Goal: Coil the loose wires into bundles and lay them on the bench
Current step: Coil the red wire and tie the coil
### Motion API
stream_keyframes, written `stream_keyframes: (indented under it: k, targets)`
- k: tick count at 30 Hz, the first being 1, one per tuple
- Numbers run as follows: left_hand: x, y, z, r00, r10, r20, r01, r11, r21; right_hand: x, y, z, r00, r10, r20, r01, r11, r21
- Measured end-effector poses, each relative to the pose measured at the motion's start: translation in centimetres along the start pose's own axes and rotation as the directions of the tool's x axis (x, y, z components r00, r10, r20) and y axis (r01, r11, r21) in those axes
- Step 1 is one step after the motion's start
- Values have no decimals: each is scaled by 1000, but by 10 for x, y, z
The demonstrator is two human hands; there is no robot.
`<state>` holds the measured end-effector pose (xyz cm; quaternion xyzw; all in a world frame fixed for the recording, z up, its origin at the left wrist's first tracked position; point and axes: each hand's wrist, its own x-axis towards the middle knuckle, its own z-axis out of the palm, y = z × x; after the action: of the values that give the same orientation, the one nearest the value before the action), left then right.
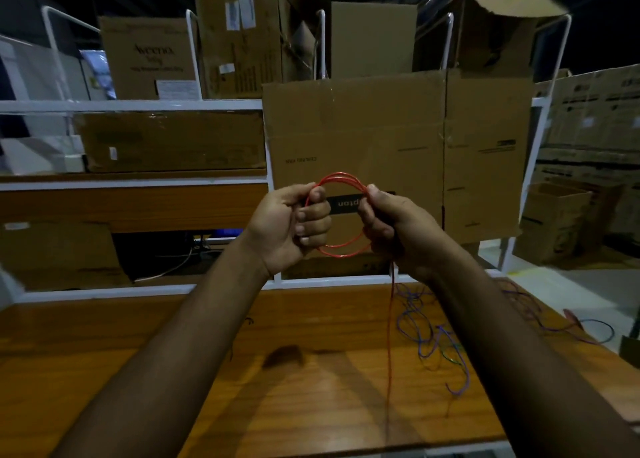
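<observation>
A red wire (pixel 341 179) is wound into a small coil of several loops, held up in the air above the wooden bench (pixel 173 353). My left hand (pixel 294 227) grips the coil's left side with curled fingers. My right hand (pixel 388 229) pinches the right side between thumb and fingers. The wire's loose tail (pixel 389 336) hangs from my right hand down to the bench. A tangle of purple, blue and green loose wires (pixel 429 336) lies on the bench at the right, partly hidden by my right forearm.
A white metal rack (pixel 138 105) stands behind the bench, stacked with cardboard boxes; a large box (pixel 398 135) is right behind my hands. More boxes (pixel 561 222) sit on the floor at the right. A dark wire loop (pixel 599 326) hangs over the bench's right edge.
</observation>
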<state>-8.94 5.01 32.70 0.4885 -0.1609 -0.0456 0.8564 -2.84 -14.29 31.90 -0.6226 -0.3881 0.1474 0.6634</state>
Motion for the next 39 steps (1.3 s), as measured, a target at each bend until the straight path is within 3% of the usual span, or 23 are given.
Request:
stream_keyframes:
  k: [4, 7, 11, 14, 19, 24, 27, 29, 33, 35, 37, 39]
  targets:
    - [-4, -3, -2, 999, 34, 1, -34, 999, 25, -5, 7, 0, 997, 80, 24, -80, 996, 27]
    - [-6, -5, -5, 1000, -17, 7, 16, 998, 63, -8, 18, -5, 997, 71, -17, -72, 995, -63]
    - [-4, -17, -7, 999, -52, 17, 50, 995, 90, -8, 21, 4, 997, 28, -65, -20, 993, 120]
    - [-2, -23, -10, 999, -43, 11, 42, 995, 88, -6, 18, 8, 992, 54, -114, -36, 987, 154]
    - [-3, -25, -13, 1000, -21, -23, 23, 996, 86, -5, 24, 7, 996, 61, -58, -52, 990, 135]
    - [-3, -9, -19, 989, 120, -91, -120, 993, 8, -11, 38, -13, 997, 51, 66, -50, 999, -16]
    - [-1, 1, -24, 984, 155, -82, -155, 988, 10, -17, 67, -27, 973, 113, 200, -163, 953, 255]
    - [2, 8, -25, 985, 160, -63, -160, 987, 4, -22, 91, -33, 964, 154, 217, -215, 932, 292]
    - [6, 21, -29, 987, 156, -38, -156, 988, 9, -39, 130, -24, 942, 320, 98, -331, 936, 121]
    - [8, 23, -32, 991, 130, -38, -128, 991, 35, -43, 140, -15, 929, 357, -96, -355, 934, 38]
    - [10, 20, -35, 992, 115, -53, -112, 993, 47, -43, 137, -3, 892, 245, -379, -305, 946, -107]
    - [13, 17, -38, 990, 118, -74, -115, 992, 48, -41, 125, 9, 818, 10, -575, -281, 879, -384]
